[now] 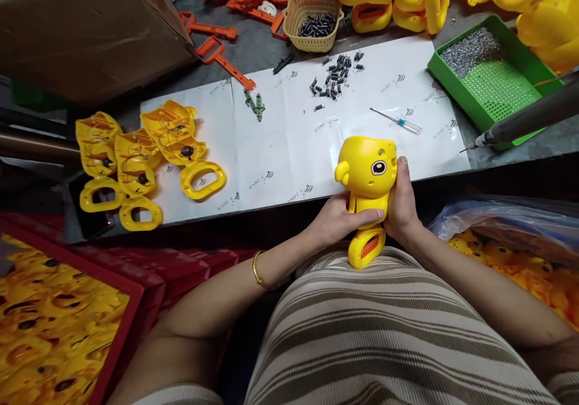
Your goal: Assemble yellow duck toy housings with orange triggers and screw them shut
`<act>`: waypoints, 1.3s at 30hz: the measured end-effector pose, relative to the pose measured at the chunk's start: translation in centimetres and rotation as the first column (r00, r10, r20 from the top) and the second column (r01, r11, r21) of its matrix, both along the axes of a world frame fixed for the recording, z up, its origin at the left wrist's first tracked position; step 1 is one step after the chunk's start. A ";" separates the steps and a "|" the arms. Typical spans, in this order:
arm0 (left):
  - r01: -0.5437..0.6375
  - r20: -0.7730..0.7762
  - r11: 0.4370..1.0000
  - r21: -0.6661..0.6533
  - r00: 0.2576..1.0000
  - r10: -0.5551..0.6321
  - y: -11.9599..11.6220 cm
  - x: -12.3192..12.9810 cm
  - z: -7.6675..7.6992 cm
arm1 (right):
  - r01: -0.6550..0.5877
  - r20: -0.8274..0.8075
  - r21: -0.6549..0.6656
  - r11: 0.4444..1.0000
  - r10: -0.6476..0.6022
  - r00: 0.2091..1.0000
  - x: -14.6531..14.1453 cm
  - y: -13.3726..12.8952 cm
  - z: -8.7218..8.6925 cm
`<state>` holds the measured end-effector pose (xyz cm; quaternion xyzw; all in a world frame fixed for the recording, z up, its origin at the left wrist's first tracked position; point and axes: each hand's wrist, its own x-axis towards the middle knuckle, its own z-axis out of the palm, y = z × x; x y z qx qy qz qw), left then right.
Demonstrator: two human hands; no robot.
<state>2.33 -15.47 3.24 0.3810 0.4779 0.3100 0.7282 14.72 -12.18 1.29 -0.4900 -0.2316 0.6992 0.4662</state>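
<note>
A yellow plastic animal-shaped toy (366,176) with a round black-and-white eye is held upright over my lap, at the table's front edge. Its ring-shaped handle (355,251), with an orange trigger inside, points down toward my body. My left hand (337,218) wraps the toy's lower body from the left, thumb across its front. My right hand (402,203) presses on its right side, the fingers mostly hidden behind it. Beyond the toy a screwdriver (398,122) with a clear and blue handle lies on the white sheet (284,152).
Open yellow toy halves (138,161) with wires lie at left. Loose black springs (335,79), green parts (256,105) and a spring basket (312,40) are farther back. A green tray (511,91) holds screws; an electric screwdriver (520,119) juts in at right. A red crate (131,308) stands lower left.
</note>
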 end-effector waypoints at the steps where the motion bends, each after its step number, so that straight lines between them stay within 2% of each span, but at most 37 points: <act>1: 0.008 -0.024 1.000 0.029 1.000 -0.007 0.0 0.1 0.2 | -0.004 -0.007 0.018 1.000 0.004 1.000 0.2 -0.2 0.2; 5: 0.029 -0.186 0.992 0.123 0.983 -0.006 -0.8 0.8 0.5 | 0.070 0.014 0.000 0.998 -0.070 0.997 0.6 -0.8 0.6; 8: -0.066 -0.338 0.985 0.158 0.934 0.117 -1.5 1.5 0.2 | 0.100 0.085 -0.037 0.994 -0.097 0.992 0.4 -0.5 -0.5; 11: -0.151 -0.378 0.976 0.160 0.904 0.201 -1.7 1.8 -0.4 | 0.088 0.152 -0.027 0.996 -0.083 0.985 -0.1 0.2 -2.0; 13: -0.176 -0.285 0.977 0.123 0.936 0.204 -1.6 1.8 -0.9 | 0.051 0.173 -0.032 0.998 -0.045 0.984 -0.4 0.7 -2.5; 16: -0.203 -0.058 0.979 0.020 0.977 0.204 -1.2 1.4 -1.5 | -0.096 0.170 0.001 0.995 0.094 0.981 -0.1 0.8 -2.0; 19: -0.248 0.044 0.967 -0.053 0.967 0.251 -0.9 0.7 -1.5 | -0.259 0.182 0.037 0.965 0.248 0.952 0.9 0.1 -0.9; 23: -0.337 0.157 0.936 -0.103 0.924 0.350 -0.4 -0.2 -1.1 | -0.397 0.260 0.072 0.915 0.367 0.893 2.5 -1.4 -0.4; 26: -0.371 0.198 0.920 -0.123 0.899 0.389 0.3 -0.9 -0.6 | -0.554 0.343 0.121 0.824 0.489 0.802 3.6 -2.4 -0.4; 27: -0.384 0.201 0.914 -0.128 0.893 0.403 0.5 -1.2 -0.4 | -0.560 0.434 0.170 0.811 0.449 0.781 4.0 -2.7 -0.2; 28: -0.401 0.202 0.906 -0.133 0.884 0.421 0.8 -1.4 -0.3 | -0.545 0.554 0.255 0.799 0.341 0.759 4.4 -3.0 0.0; 29: -0.421 0.206 0.896 -0.140 0.873 0.442 1.1 -1.6 -0.2 | -0.533 0.668 0.374 0.758 0.178 0.722 4.7 -3.3 0.3; 30: -0.443 0.216 0.885 -0.147 0.858 0.465 1.3 -1.8 -0.2 | -0.549 0.743 0.492 0.675 0.003 0.669 5.0 -3.5 0.6; 31: -0.464 0.233 0.873 -0.154 0.841 0.488 1.6 -1.9 -0.2 | -0.601 0.782 0.568 0.563 -0.140 0.608 5.2 -3.7 0.8; 32: -0.481 0.253 0.862 -0.161 0.824 0.507 1.9 -1.9 -0.2 | -0.679 0.807 0.584 0.446 -0.222 0.548 5.3 -3.9 1.1; 33: -0.496 0.271 0.852 -0.167 0.808 0.523 2.1 -1.9 -0.3 | -0.758 0.831 0.556 0.341 -0.261 0.492 5.3 -3.9 1.2; 34: -0.511 0.281 0.843 -0.170 0.795 0.538 2.3 -1.9 -0.3 | -0.822 0.855 0.507 0.261 -0.279 0.438 5.2 -3.9 1.3; 35: -0.529 0.283 0.831 -0.171 0.781 0.556 2.5 -1.8 -0.4 | -0.862 0.872 0.459 0.213 -0.296 0.391 5.0 -3.8 1.3; 37: -0.572 0.261 0.803 -0.167 0.760 0.596 2.7 -1.7 -0.4 | -0.889 0.880 0.418 0.187 -0.327 0.345 4.6 -3.6 1.1; 39: -0.603 0.233 0.780 -0.168 0.745 0.625 2.8 -1.6 -0.4 | -0.888 0.878 0.421 0.184 -0.329 0.348 4.3 -3.4 0.8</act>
